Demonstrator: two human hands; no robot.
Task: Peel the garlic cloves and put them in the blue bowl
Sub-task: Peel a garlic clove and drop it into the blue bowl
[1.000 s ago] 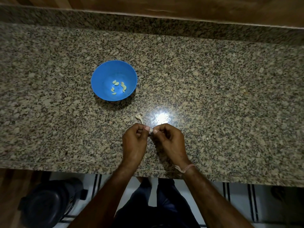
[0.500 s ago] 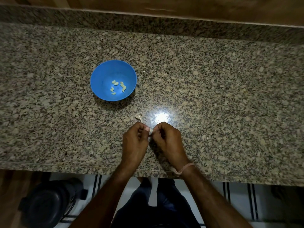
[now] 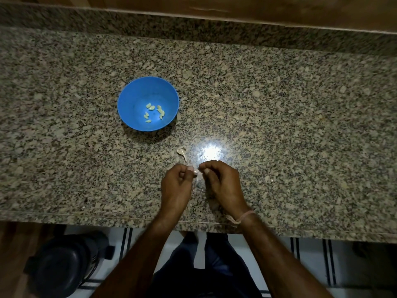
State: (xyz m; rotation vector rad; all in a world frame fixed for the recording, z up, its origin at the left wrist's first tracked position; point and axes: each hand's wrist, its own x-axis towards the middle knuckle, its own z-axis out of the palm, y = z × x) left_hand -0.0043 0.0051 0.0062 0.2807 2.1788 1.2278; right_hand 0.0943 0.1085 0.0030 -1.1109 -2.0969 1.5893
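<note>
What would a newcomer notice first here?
The bright blue bowl, left of centre on the speckled granite counter, with a few pale peeled cloves in its bottom. Nearer the front edge, the left hand and right hand pinch a small garlic clove between them, near a white glare.

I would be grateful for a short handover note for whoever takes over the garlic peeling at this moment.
Left hand and right hand: both pinch one garlic clove between them, over the counter.
Blue bowl: beyond and left of the hands, several peeled cloves inside.
Done: those cloves; a skin scrap lies just beyond the hands.
Left: finish peeling this clove, drop it in the bowl.
</note>
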